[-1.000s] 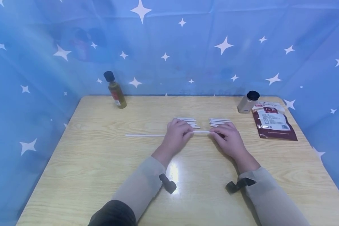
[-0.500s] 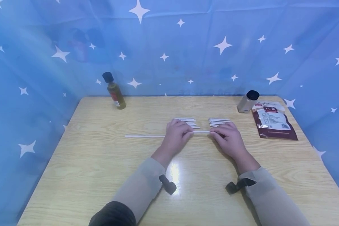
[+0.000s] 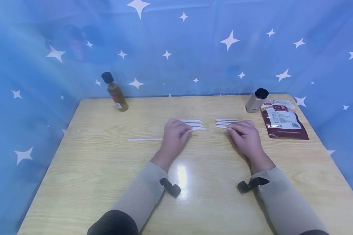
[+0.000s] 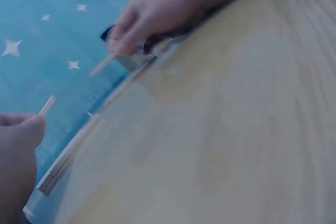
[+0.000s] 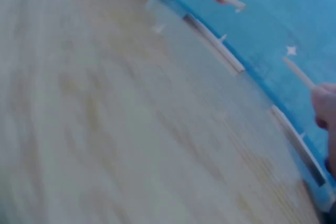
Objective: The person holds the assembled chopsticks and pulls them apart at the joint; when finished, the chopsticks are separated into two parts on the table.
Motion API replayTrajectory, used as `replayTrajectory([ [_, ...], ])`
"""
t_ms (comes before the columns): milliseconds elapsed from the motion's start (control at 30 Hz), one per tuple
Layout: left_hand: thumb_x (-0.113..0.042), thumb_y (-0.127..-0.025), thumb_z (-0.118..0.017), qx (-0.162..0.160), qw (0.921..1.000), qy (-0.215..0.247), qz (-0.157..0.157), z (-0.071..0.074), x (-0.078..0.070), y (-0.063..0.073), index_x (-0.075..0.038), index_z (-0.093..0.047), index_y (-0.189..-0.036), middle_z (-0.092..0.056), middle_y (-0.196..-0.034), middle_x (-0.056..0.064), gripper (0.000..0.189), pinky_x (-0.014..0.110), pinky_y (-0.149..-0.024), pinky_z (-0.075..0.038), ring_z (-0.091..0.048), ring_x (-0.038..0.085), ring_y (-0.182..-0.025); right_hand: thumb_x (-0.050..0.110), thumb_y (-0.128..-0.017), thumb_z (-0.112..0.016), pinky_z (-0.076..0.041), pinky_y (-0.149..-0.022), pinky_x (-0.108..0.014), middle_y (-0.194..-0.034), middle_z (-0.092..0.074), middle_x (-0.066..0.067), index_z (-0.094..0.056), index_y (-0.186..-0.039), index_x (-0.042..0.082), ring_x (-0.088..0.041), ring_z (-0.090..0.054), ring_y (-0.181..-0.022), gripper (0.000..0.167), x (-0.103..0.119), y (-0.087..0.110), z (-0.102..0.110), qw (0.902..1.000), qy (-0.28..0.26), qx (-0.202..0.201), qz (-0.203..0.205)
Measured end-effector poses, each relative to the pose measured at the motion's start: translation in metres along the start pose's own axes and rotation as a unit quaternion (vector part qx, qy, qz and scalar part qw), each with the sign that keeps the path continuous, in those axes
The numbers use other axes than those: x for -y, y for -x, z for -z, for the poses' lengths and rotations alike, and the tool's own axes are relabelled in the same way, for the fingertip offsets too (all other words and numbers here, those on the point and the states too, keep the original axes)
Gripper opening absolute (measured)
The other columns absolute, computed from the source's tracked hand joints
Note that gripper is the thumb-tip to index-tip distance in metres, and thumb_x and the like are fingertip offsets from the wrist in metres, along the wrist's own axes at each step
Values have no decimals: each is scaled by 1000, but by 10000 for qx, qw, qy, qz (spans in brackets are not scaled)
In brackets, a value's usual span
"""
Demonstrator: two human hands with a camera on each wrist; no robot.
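My left hand [image 3: 175,135] pinches a short, thin white stick piece [image 3: 199,129] between thumb and fingers. My right hand [image 3: 247,138] pinches a similar piece [image 3: 221,127], its end pointing at the first across a small gap. In the left wrist view both pieces show above the table; the left one [image 4: 47,106] tilts up. Just behind the left hand lies a row of several short white sticks [image 3: 191,121], partly hidden by it. A matching row [image 3: 226,120] lies behind the right hand. One long white stick [image 3: 145,139] lies left of the left hand, which covers its right end.
A dark-capped bottle [image 3: 117,96] stands at the back left of the wooden table [image 3: 206,209]. At the back right are a clear jar with a black lid [image 3: 256,101] and a maroon packet [image 3: 283,120]. A blue starred cloth [image 3: 194,58] hangs behind.
The single stick spanning both hands is now two pieces with a gap between. My hands have moved apart, left hand leftward, right hand slightly rightward. The head view has shifted a little.
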State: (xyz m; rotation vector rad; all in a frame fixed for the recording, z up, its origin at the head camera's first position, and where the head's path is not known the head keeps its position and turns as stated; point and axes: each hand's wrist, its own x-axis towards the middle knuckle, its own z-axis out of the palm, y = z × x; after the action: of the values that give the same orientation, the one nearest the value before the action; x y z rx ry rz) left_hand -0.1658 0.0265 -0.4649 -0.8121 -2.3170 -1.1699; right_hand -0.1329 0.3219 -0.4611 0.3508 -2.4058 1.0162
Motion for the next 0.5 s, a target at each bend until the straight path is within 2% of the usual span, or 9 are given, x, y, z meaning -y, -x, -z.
replayTrajectory([
  [167, -22, -97, -81, 440, 9989, -140, 12, 1, 1, 0, -15, -83, -102, -77, -105, -4, 9, 43, -99, -41, -59, 18, -109, 0, -92, -82, -39, -94, -30, -100, -79, -9, -85, -102, 9, -26, -59, -105, 14, -2, -3, 1, 9998, -64, 144, 131],
  [300, -20, -94, -84, 455, 9985, -269, 126, 0, -1, -1, -15, -83, -101, -76, -103, -4, 8, 44, -100, -41, -58, 18, -107, -2, -89, -84, -38, -93, -31, -97, -79, -9, -85, -101, 8, -29, -59, -104, 15, -1, -3, 1, 9997, -17, 54, 222],
  [500, -23, -94, -85, 490, 9962, -689, 189, -3, 0, -3, -19, -84, -101, -76, -101, -5, 8, 45, -102, -42, -59, 18, -107, 1, -89, -85, -39, -93, -46, -96, -77, -11, -85, -101, 7, -35, -58, -103, 13, -3, -4, 3, 9993, 234, 0, 307],
])
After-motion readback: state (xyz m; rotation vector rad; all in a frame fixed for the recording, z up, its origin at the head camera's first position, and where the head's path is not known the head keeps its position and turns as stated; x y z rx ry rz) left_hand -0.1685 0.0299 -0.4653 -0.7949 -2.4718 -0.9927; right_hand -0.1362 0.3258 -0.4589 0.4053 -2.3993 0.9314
